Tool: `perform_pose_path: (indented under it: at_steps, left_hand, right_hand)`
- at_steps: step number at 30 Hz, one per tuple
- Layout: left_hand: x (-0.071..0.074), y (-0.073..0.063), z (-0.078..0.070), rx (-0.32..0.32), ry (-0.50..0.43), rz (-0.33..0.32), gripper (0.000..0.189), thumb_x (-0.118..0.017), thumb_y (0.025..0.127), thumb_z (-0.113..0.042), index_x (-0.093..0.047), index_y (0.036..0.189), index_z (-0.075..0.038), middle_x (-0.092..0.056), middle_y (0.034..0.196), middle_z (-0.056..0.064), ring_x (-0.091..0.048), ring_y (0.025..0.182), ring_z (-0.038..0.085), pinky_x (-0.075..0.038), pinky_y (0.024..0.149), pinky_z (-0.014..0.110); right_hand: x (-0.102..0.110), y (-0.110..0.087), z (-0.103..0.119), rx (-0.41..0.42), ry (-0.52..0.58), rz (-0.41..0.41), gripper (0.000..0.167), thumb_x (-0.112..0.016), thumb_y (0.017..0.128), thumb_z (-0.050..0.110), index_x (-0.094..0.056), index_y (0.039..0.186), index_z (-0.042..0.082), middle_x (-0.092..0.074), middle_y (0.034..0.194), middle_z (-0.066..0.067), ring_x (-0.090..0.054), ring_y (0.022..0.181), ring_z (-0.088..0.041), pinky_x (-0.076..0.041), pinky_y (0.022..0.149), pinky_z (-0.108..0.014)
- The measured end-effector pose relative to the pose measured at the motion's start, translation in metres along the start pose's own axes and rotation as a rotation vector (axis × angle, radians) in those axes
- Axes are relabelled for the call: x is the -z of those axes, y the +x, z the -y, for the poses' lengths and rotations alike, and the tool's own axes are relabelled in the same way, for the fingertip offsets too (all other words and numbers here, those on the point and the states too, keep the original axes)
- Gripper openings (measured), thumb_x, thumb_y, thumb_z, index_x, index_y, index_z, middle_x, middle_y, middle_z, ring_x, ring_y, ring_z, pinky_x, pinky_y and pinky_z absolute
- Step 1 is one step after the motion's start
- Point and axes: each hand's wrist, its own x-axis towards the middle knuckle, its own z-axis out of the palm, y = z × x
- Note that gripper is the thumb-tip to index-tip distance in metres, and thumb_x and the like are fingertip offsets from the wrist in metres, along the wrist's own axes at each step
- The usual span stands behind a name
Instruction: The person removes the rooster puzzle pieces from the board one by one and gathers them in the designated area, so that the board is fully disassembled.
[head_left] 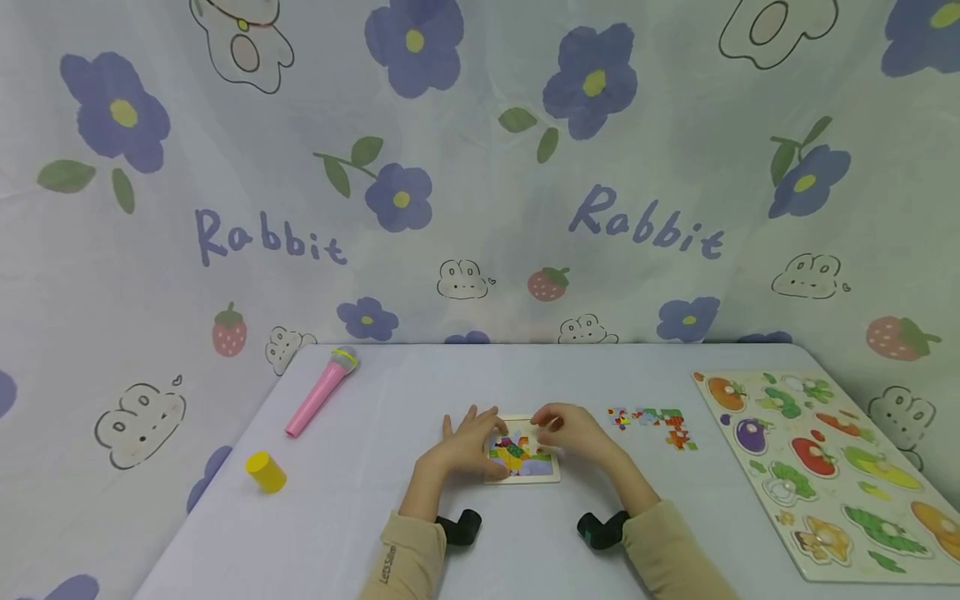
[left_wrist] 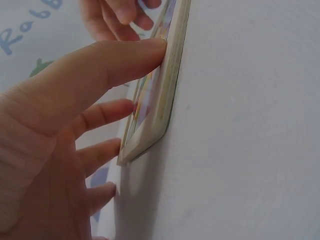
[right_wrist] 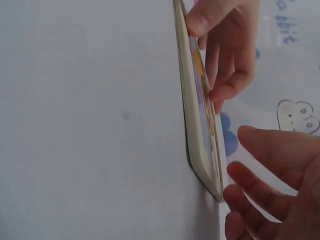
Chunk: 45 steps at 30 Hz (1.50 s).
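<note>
A small jigsaw puzzle in a pale wooden frame (head_left: 525, 480) lies flat on the white table. Its colourful picture (head_left: 513, 457) fills the lower part, while the upper part shows bare backing. My left hand (head_left: 461, 450) holds the frame at its left side, with the thumb (left_wrist: 150, 50) pressing the near edge and the other fingers spread toward the far side. Over the frame's upper right corner is my right hand (head_left: 577, 429), fingers bent loosely. In the right wrist view its thumb (right_wrist: 257, 142) stands apart from the fingers, with nothing seen between them.
Several loose puzzle pieces (head_left: 678, 429) lie right of the frame. Farther right is a large vegetable peg board (head_left: 817, 475). A pink toy microphone (head_left: 318, 396) and a yellow cylinder (head_left: 266, 472) are on the left. A printed curtain (head_left: 480, 183) hangs behind the table.
</note>
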Motion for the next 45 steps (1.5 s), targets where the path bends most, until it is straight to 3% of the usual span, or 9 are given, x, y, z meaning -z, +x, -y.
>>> perform_pose_path:
  at_steps: [6, 16, 25, 31, 35, 45]
  left_hand:
    - [0.001, -0.002, -0.001, -0.010, 0.018, -0.006, 0.044, -0.078, 0.068, -0.034, -0.055, 0.103, -0.022, -0.029, 0.149, 0.011, -0.011, 0.138, 0.042, 0.004, 0.098, 0.072]
    - [0.000, -0.002, -0.001, -0.022, 0.016, -0.009, 0.043, -0.078, 0.069, -0.036, -0.054, 0.102, -0.023, -0.029, 0.149, 0.012, -0.012, 0.137, 0.043, 0.003, 0.098, 0.072]
    - [0.000, -0.001, -0.001, -0.016, 0.026, -0.014, 0.043, -0.078, 0.068, -0.036, -0.055, 0.102, -0.023, -0.030, 0.149, 0.011, -0.013, 0.137, 0.043, 0.003, 0.098, 0.073]
    - [0.000, -0.002, -0.001, -0.018, 0.031, -0.015, 0.044, -0.078, 0.068, -0.036, -0.054, 0.102, -0.023, -0.031, 0.149, 0.010, -0.013, 0.138, 0.043, 0.003, 0.098, 0.073]
    - [-0.001, -0.002, 0.000, -0.012, 0.032, -0.013, 0.045, -0.078, 0.068, -0.036, -0.055, 0.105, -0.024, -0.030, 0.149, 0.008, -0.012, 0.138, 0.041, 0.003, 0.098, 0.072]
    - [0.001, -0.003, -0.001, -0.002, 0.028, -0.011, 0.044, -0.078, 0.068, -0.036, -0.054, 0.103, -0.024, -0.030, 0.149, 0.008, -0.012, 0.138, 0.041, 0.003, 0.099, 0.071]
  right_hand:
    - [-0.014, 0.002, 0.010, 0.065, -0.183, 0.076, 0.040, -0.080, 0.070, 0.022, -0.068, 0.106, 0.014, -0.053, 0.093, -0.002, -0.049, 0.086, -0.018, -0.044, 0.073, -0.037]
    - [-0.022, 0.002, 0.015, 0.042, -0.200, 0.068, 0.038, -0.083, 0.066, 0.021, -0.067, 0.100, 0.016, -0.050, 0.093, -0.003, -0.049, 0.089, -0.020, -0.045, 0.076, -0.041]
    - [-0.022, 0.003, 0.015, 0.109, -0.142, 0.052, 0.044, -0.084, 0.063, 0.011, -0.058, 0.099, 0.013, -0.053, 0.094, -0.004, -0.050, 0.087, -0.020, -0.046, 0.077, -0.042]
    - [-0.023, 0.003, 0.014, 0.148, -0.061, 0.119, 0.039, -0.074, 0.073, 0.002, -0.054, 0.105, 0.011, -0.058, 0.083, -0.001, -0.051, 0.071, -0.013, -0.044, 0.063, -0.029]
    - [-0.022, 0.002, 0.014, 0.141, 0.003, 0.129, 0.034, -0.069, 0.078, 0.001, -0.054, 0.107, 0.012, -0.059, 0.080, -0.001, -0.052, 0.069, -0.012, -0.046, 0.062, -0.027]
    - [-0.004, -0.001, 0.009, 0.108, 0.172, 0.032, 0.036, -0.069, 0.081, 0.008, -0.056, 0.113, 0.016, -0.060, 0.089, -0.002, -0.056, 0.081, -0.016, -0.047, 0.071, -0.030]
